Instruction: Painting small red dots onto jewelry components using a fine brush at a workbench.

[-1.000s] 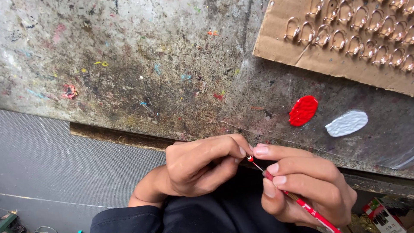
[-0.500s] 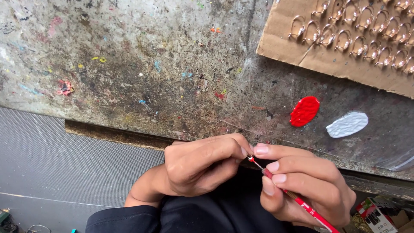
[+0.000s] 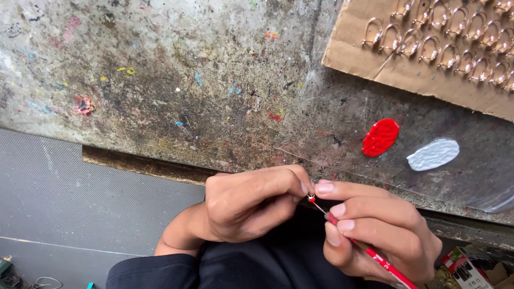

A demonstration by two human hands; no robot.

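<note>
The left hand (image 3: 246,206) is curled up, and its fingers pinch something very tiny at their tips (too small to tell what it is, maybe a little ring). The right hand (image 3: 377,233) has its fingers closed around a thin red paintbrush (image 3: 369,251), held like a pencil. The brush lies slanted: its handle runs down and to the right past the right hand, and its tip points up and to the left, touching the tiny thing in the left fingers. Both hands meet just below the edge of the dirty, paint-speckled grey desk (image 3: 187,80). On the desk sit a blob of red paint (image 3: 380,137) and a blob of white paint (image 3: 432,154), nearer the right hand. Farther up lies a brown cardboard sheet (image 3: 364,59) with rows of small metal rings (image 3: 439,48).
</note>
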